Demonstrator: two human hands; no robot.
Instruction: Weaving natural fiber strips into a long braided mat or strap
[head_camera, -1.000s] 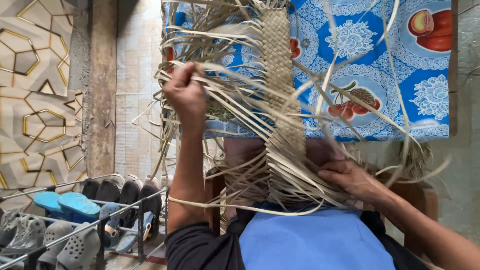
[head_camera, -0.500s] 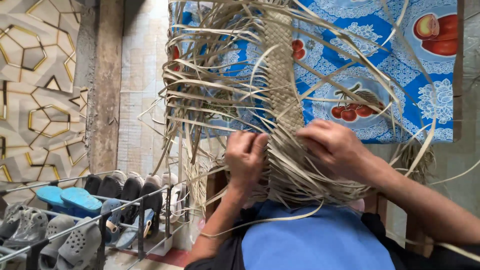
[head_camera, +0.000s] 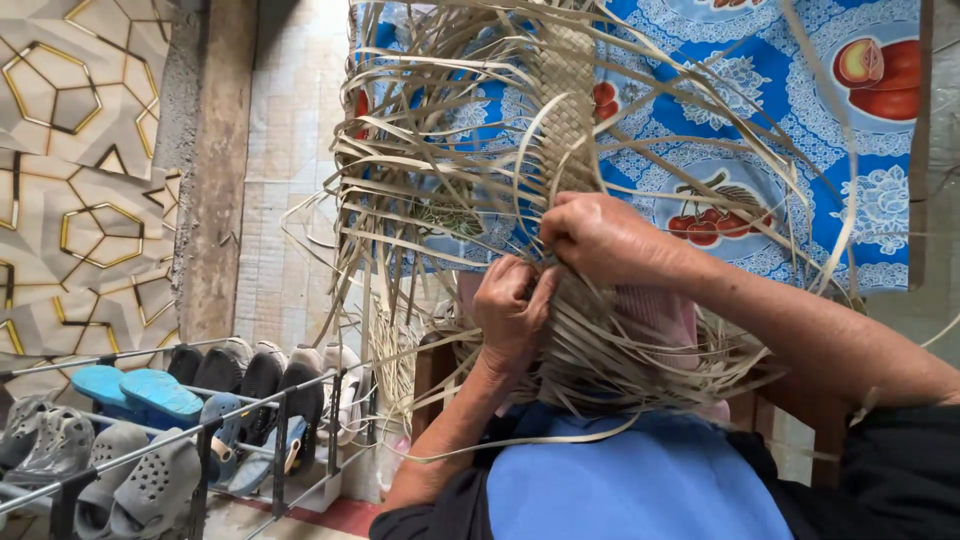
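A narrow woven band of pale dried leaf strips (head_camera: 566, 95) rises in front of me, with many loose strips (head_camera: 420, 190) fanning out to both sides and below. My left hand (head_camera: 513, 310) is closed around a few strips just under the woven part. My right hand (head_camera: 603, 237) sits right above it, fingers pinched on strips at the lower end of the band. The two hands touch each other. My lap is covered by blue cloth (head_camera: 640, 485).
A blue patterned cloth with fruit pictures (head_camera: 800, 130) hangs behind the weaving. A metal shoe rack (head_camera: 190, 430) with sandals and clogs stands at lower left. A wooden post (head_camera: 215, 170) and a wall with hexagon patterns (head_camera: 75, 170) are on the left.
My left hand came down from high on the left strips to the base of the woven band. My right hand rose from the lower right to meet it there.
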